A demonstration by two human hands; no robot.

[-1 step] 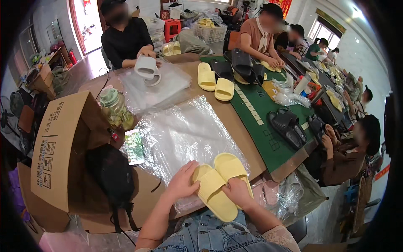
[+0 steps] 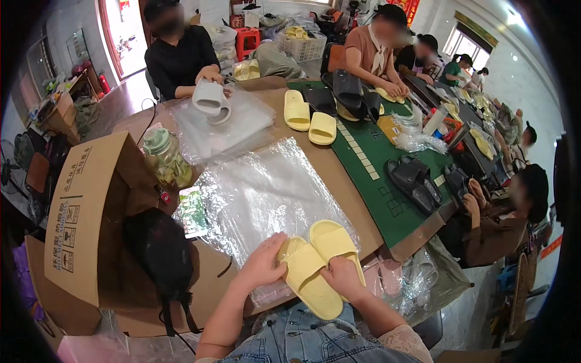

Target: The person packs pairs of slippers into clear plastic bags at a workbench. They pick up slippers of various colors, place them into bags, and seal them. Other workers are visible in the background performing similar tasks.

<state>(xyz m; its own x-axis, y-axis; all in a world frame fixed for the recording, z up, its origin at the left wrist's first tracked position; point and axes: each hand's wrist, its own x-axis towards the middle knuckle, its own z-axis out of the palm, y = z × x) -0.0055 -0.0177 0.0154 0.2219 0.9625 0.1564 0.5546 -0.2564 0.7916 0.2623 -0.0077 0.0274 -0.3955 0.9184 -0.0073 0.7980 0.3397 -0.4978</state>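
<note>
A pair of pale yellow slippers is in my two hands, side by side at the near edge of the table. My left hand (image 2: 263,263) grips the left slipper (image 2: 324,297) by its outer side, thumb against the strap. Between the two, my right hand (image 2: 342,279) is closed with its fingers tucked under the strap of the right slipper (image 2: 331,237); its fingertips are hidden. Beneath the slippers' far ends lies a stack of clear plastic bags (image 2: 272,187). Beyond it rests another yellow slipper pair (image 2: 322,128).
At left stand an open cardboard box (image 2: 91,230), a black bag (image 2: 157,254), a lidded jar (image 2: 166,157) and a phone (image 2: 193,212). Black sandals (image 2: 414,181) lie on a green mat (image 2: 393,233) at right. Across the table, a person holds white slippers (image 2: 209,97); others work at right.
</note>
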